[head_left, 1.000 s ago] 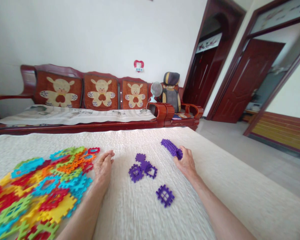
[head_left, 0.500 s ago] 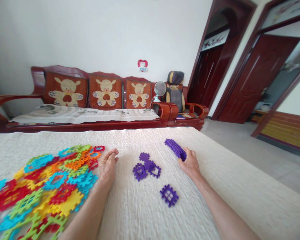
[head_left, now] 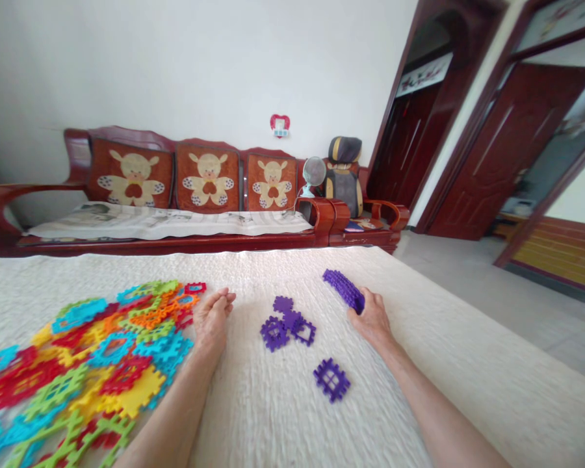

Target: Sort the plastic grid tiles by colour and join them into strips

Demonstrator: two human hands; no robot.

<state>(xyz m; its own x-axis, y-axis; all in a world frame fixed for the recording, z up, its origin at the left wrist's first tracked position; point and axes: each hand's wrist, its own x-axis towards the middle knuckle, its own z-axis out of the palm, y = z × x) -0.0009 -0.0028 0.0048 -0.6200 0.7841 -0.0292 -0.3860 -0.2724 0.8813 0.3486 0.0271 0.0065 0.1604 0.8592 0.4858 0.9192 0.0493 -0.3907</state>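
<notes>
A wide surface covered by a cream quilt (head_left: 292, 403). On its left lies a spread heap of coloured tiles (head_left: 88, 364). Near the middle sit three purple tiles (head_left: 286, 325) touching, one purple tile (head_left: 331, 379) apart nearer, and a purple stack (head_left: 344, 290) to the right.

pile of colored tiles (head_left: 78, 364): cut off by left and bottom edges | purple stack (head_left: 344, 290): near end hidden under right hand (head_left: 370, 318) | left hand (head_left: 213, 320): palm faces down, can't see under it | both arms: run off bottom edge | small thing on wall (head_left: 279, 125): too small to tell
</notes>
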